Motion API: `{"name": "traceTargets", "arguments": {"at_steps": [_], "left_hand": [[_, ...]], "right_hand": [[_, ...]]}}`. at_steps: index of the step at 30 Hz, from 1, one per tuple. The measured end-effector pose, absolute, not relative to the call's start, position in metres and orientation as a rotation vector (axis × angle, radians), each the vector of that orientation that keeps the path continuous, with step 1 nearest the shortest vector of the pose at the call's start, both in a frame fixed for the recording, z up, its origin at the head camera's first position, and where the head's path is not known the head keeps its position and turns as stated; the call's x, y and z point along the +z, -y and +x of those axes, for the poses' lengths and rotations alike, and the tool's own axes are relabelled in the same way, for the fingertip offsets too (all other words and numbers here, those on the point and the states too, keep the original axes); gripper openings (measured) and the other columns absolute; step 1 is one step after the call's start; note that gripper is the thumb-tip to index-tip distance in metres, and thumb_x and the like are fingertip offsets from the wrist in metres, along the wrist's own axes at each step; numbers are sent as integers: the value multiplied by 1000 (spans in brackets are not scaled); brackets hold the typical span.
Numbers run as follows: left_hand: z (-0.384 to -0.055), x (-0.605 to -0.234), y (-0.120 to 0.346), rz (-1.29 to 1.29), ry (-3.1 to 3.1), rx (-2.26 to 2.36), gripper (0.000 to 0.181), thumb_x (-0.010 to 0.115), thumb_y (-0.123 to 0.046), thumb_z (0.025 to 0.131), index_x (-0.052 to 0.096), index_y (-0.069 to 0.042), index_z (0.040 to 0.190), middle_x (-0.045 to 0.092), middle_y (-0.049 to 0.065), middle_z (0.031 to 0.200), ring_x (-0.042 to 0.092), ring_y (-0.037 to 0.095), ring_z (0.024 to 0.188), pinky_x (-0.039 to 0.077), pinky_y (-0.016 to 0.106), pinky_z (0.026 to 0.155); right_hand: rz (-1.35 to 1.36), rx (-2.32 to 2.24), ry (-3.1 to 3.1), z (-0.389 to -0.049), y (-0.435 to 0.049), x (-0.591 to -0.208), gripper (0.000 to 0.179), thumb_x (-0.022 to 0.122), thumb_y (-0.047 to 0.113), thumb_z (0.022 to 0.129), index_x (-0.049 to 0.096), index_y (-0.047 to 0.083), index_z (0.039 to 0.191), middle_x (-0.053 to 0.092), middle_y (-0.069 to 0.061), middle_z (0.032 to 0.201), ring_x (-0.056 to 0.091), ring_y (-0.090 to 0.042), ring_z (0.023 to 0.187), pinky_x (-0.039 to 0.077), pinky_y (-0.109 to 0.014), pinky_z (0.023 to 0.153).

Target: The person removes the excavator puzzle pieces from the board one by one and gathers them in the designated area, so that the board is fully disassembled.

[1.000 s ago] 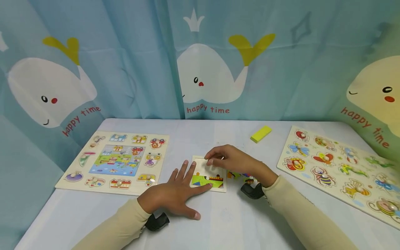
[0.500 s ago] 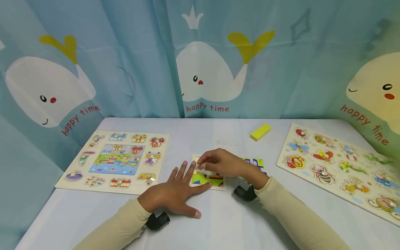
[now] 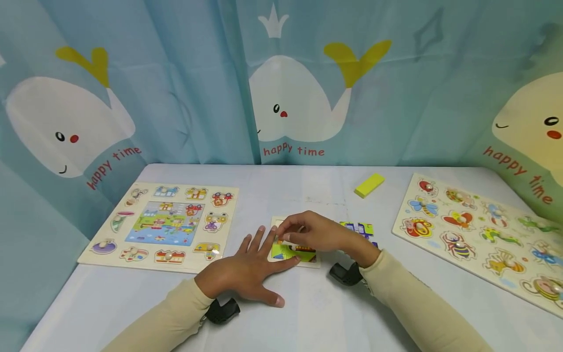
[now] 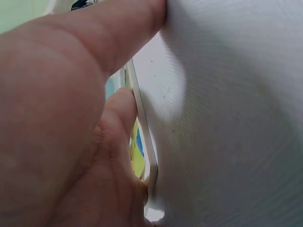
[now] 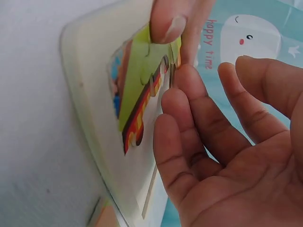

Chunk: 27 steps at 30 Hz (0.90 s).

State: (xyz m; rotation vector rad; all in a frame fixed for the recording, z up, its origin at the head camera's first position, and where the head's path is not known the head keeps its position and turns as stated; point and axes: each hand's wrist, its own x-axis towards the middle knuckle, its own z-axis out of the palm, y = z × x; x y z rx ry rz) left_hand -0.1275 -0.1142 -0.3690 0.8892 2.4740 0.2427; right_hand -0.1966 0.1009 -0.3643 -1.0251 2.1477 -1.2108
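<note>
A small square puzzle board [image 3: 315, 265] lies mid-table, its lower part filled with green interlocking pieces [image 5: 156, 52]. My left hand [image 3: 247, 276] rests with fingers spread at the board's left side, one finger reaching onto its lower part. Above the board's upper left, my right hand [image 3: 313, 233] hovers with bent, relaxed fingers. In the right wrist view the thumb and forefinger are slightly apart with nothing visible between them; other fingertips [image 5: 187, 78] are close to the pieces. The right hand hides part of the board. Loose purple-and-yellow puzzle pieces [image 3: 362, 229] lie right of it.
A peg puzzle board [image 3: 116, 256] with vehicles and other pictures stands left. Another peg board [image 3: 400, 225] with insects lies right. At the back is a yellow block [image 3: 369, 186]. A blue curtain [image 3: 202, 98] with whales closes off the far side.
The right hand has moved left and slightly down across the small board, uncovering more loose pieces beside its wrist. The left hand has stayed in place.
</note>
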Motion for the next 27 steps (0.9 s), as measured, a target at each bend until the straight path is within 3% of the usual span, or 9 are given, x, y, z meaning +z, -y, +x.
{"name": "traceTargets", "arguments": {"at_steps": [4, 11, 27], "left_hand": [[-128, -367, 115, 875, -2468, 235, 81, 62, -67, 82, 29, -43, 152, -16, 12, 160, -21, 38, 142, -2, 59, 111], [-128, -366, 114, 859, -2464, 244, 81, 62, -67, 82, 29, -44, 152, -16, 10, 161, -22, 37, 142, -3, 58, 111], [-128, -368, 114, 878, -2476, 227, 81, 62, -68, 82, 27, -44, 152, -17, 12, 160, -21, 38, 142, -2, 58, 112]], "right_hand": [[-1001, -1245, -2145, -197, -100, -363, 20, 56, 6, 98, 66, 0, 115, 69, -5, 106, 62, -23, 92, 47, -27, 76], [-966, -1312, -2082, -195, -99, -363, 21, 56, 2, 97, 64, -4, 115, 67, -10, 108, 64, -25, 94, 50, -30, 82], [-1007, -1329, -2104, -192, -93, -370, 11, 62, -3, 92, 68, -5, 100, 69, -8, 91, 62, -15, 79, 51, -26, 72]]}}
